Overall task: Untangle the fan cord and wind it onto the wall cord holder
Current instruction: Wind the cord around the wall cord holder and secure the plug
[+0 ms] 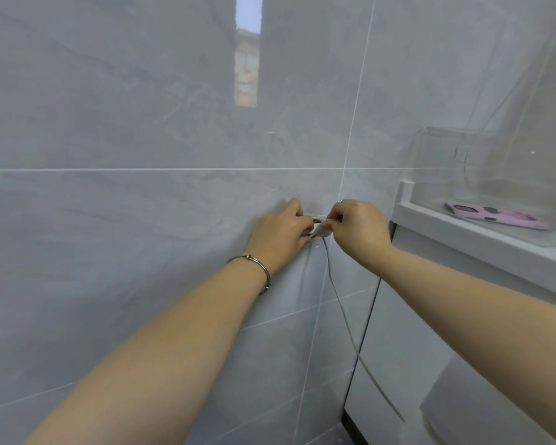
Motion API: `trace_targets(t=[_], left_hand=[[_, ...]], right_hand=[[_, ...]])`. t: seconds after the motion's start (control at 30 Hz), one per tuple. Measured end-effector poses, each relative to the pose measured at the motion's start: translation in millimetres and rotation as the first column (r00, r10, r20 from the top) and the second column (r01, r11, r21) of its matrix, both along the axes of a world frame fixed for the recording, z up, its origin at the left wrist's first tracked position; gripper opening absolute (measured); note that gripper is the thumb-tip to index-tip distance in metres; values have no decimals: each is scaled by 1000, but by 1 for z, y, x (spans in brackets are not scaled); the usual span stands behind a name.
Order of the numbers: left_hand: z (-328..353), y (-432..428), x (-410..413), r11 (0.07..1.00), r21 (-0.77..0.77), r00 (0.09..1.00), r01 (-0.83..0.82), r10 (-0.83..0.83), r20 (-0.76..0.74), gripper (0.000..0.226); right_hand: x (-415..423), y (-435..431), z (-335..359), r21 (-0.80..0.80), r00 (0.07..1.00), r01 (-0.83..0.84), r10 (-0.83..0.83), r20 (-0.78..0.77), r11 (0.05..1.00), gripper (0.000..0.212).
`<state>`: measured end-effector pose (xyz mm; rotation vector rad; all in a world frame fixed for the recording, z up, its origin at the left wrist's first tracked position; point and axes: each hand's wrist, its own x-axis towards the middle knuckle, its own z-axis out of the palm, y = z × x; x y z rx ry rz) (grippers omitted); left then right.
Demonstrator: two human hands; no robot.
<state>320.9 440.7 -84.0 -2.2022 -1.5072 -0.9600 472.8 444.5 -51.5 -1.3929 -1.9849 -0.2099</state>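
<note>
The main risk, as I judge it, is the cord (337, 303) slipping off the small holder (315, 220) on the wall (142, 139) while I work a turn around it. The holder is tiny and mostly hidden between my hands, so I cannot see whether the loop is seated. If I pull too hard to the right, the holder might come away from the tile; if I let the line go slack, the turns could spring loose. The long free length hangs down and to the right toward the white cabinet (414, 316) and runs out of sight at the bottom, so it could snag there and tug back.

My left hand (280, 234) is pressed against the wall at the holder's left side, fingers (294, 208) curled in close, steadying it or the wound part; what they actually grip is hidden. My right hand (357, 228) is just right of the holder, fingers folded tight, pinching the pale cord end at the holder.
</note>
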Motion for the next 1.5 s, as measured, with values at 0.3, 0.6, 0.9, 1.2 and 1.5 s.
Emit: trace_targets(t=[0.3,0.6,0.9,1.2,1.5], left_hand=[[11,0,-1,997,-68,996,43,-37,81,14],[3,3,8,999,45,977,-17,7,213,7],[-9,0,16,988,142,935,-62,8,355,13],[-11,-2,28,989,121,879,-86,18,477,19],[-5,-3,29,991,118,863,-60,-8,505,15]], right_hand=[[-2,0,0,-14,997,-11,10,-74,1000,14],[-6,4,-1,39,989,-46,51,-139,998,14],[-8,9,0,82,992,-63,71,-104,995,16],[-13,16,-1,151,997,-70,75,-26,986,19],[-3,24,33,-106,993,-119,115,-39,987,11]])
